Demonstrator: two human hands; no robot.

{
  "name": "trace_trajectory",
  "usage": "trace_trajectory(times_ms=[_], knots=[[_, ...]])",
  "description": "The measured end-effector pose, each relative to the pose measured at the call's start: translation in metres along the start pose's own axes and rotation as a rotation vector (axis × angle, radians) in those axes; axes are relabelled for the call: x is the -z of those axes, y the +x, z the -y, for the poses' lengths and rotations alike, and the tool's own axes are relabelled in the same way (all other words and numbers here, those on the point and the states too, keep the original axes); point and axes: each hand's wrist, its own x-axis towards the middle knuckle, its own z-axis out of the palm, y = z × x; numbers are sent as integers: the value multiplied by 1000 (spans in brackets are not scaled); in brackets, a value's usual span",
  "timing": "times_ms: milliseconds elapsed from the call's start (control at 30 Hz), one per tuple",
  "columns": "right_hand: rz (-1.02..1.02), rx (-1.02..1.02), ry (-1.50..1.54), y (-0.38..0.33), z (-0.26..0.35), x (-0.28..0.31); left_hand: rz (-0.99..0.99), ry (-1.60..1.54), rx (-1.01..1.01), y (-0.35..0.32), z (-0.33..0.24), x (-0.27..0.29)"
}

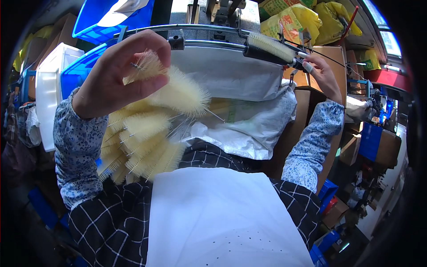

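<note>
My left hand is raised at the left, its fingers curled round a cream-bristled wire brush. One bristled end shows between thumb and fingers, and the thicker part slants down to the right. Below that hand lies a pile of similar brushes with twisted wire ends. At the right, my right hand has its fingertips pinched at the end of a black holder on a metal rail. What they grip is too small to make out. Another bristle brush lies along that holder.
Metal rails run across the far side before a grey bench. A white sack hangs below them. Cardboard boxes stand at the right, with yellow bags behind. Blue bins and a white container are at the left.
</note>
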Motion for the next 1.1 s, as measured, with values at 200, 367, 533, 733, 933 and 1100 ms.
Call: trace_trajectory(times_ms=[200,367,533,733,933,1100], knots=[[526,222,581,-9,109,-108,-76,149,-61,31,15,-60],[472,205,1021,1,144,-157,-194,102,24,17,18,-56],[-693,312,-434,92,67,-123,230,674,430,-29,28,-32],[-708,120,-584,123,43,-122,409,956,419,-52,54,-50],[-715,62,-621,124,41,-123,392,918,406,-48,60,-47],[-681,100,-591,123,39,-121,323,750,338,-40,56,-41]])
